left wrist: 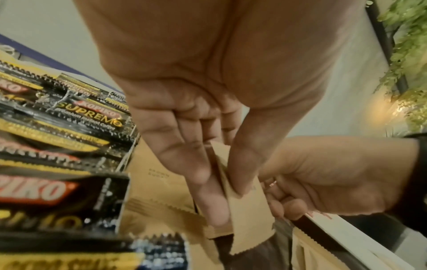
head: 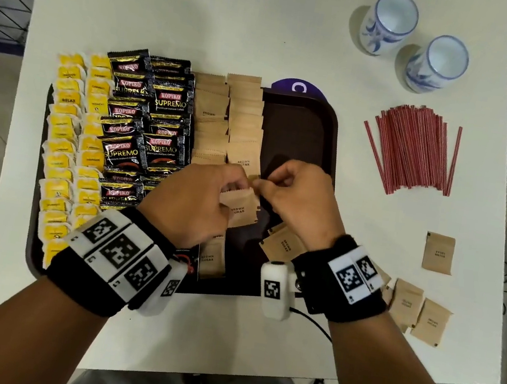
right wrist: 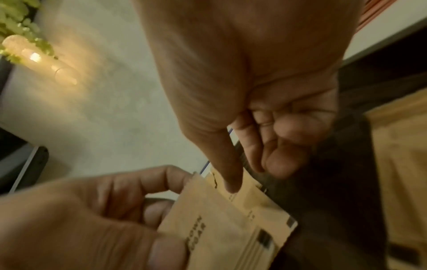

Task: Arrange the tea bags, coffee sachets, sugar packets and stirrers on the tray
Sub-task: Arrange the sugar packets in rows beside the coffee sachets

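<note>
- Left hand (head: pixel 201 204) pinches a small stack of sugar packets (head: pixel 241 211) over the tray (head: pixel 300 126), near its front.
- Right hand (head: pixel 300 198), just right of them, nips the top packet's far corner.
- Stirrers (head: pixel 414 149) lie well right, off the tray.

tray (head: pixel 331 128) front rim behind wrists, right-wrist view blurred

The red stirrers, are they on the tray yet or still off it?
Off it. The stirrers lie in a loose bundle on the white table, right of the dark tray, apart from its rim.
</note>
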A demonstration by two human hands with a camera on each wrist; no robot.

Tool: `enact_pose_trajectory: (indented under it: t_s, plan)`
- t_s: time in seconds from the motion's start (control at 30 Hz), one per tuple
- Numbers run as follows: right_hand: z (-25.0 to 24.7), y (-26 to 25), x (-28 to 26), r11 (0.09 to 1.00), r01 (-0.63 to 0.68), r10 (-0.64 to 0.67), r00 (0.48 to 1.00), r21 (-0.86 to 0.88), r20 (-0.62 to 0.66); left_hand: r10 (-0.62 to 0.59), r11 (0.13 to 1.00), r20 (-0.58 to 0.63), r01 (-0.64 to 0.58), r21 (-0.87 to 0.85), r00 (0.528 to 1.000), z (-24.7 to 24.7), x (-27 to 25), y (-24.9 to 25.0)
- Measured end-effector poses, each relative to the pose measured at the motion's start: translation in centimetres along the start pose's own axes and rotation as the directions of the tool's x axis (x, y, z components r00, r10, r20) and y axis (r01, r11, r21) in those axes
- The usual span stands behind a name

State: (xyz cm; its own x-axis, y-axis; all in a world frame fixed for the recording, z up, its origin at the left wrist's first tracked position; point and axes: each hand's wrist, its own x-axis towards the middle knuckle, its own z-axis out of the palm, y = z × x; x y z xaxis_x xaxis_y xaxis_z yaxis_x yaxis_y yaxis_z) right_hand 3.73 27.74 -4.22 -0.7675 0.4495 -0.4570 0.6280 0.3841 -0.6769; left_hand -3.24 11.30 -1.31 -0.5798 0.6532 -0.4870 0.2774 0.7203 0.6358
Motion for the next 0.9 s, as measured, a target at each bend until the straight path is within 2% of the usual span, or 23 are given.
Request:
enact_pose_trajectory:
  t_s: [0.13,0.33,0.5,0.57,0.73,0.9]
  plan:
    - [0.7,-0.3,0.7,0.991,-0.003,0.007,1.0,-0.133,0.027,-0.001,0.999,-0.019,0.002,0.049,1.0,0.1,0.3,0.3]
    - [1.6,-0.4,0.6,0.991,-0.013,0.018,0.999,-0.134,0.038,0.008,1.0,-0.009,-0.008,0.0,1.0,-0.4,-0.1,0.6]
    - [1.9,-0.2,0.7,0.993,-0.035,0.041,0.998,-0.111,0.055,-0.034,0.999,-0.035,0.034,0.02,0.999,-0.6,0.3,0.2]
    - [1.7,-0.1,0.7,0.997,-0.043,0.049,0.996,-0.067,0.08,-0.043,0.999,-0.038,0.044,0.026,0.998,-0.5,0.5,-0.1]
    - [0.7,0.2,0.8,0.976,-0.135,0.108,0.981,0.171,0.159,-0.008,1.0,-0.013,0.008,0.019,1.0,-0.5,1.0,-0.4]
    - [0.2,-0.2,1.5,0.95,-0.172,0.122,0.972,0.261,0.199,0.02,1.0,-0.064,-0.019,0.002,0.998,-0.1,1.4,0.1]
